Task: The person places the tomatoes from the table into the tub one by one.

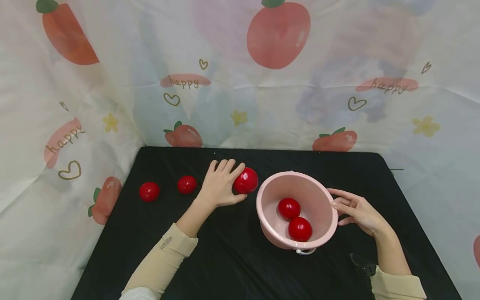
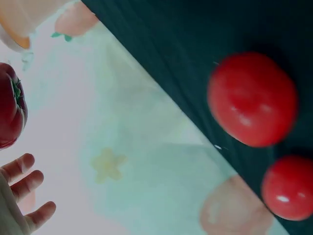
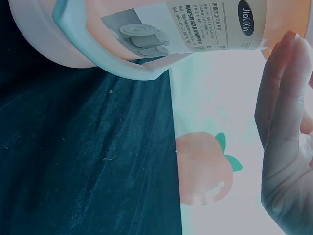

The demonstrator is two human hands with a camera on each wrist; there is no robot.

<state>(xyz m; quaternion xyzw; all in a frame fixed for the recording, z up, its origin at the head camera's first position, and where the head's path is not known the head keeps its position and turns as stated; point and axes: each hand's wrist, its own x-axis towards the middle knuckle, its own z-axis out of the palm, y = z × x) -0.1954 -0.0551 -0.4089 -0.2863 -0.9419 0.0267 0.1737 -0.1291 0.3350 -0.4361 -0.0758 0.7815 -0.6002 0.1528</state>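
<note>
In the head view my left hand (image 1: 221, 185) grips a red tomato (image 1: 246, 180) between thumb and fingers, above the table just left of a pink bucket (image 1: 270, 225). The tomato's green stem end (image 2: 17, 93) shows in the left wrist view. Two red tomatoes (image 1: 289, 208) lie inside the bucket, one against the other. My right hand (image 1: 358, 210) holds the bucket's right side at the rim, thumb near the top edge. Further left, two more tomatoes, one at the far left (image 1: 149, 191) and one nearer (image 1: 187, 184), sit apart on the cloth.
A black cloth (image 1: 225, 258) covers the table. The bucket's pale handle (image 3: 112, 63) hangs down at its near side, and a printed label (image 3: 210, 24) is on its wall. Behind and at the left hangs a fruit-patterned curtain (image 1: 225, 108). A dark strap (image 1: 361, 266) lies by the right wrist.
</note>
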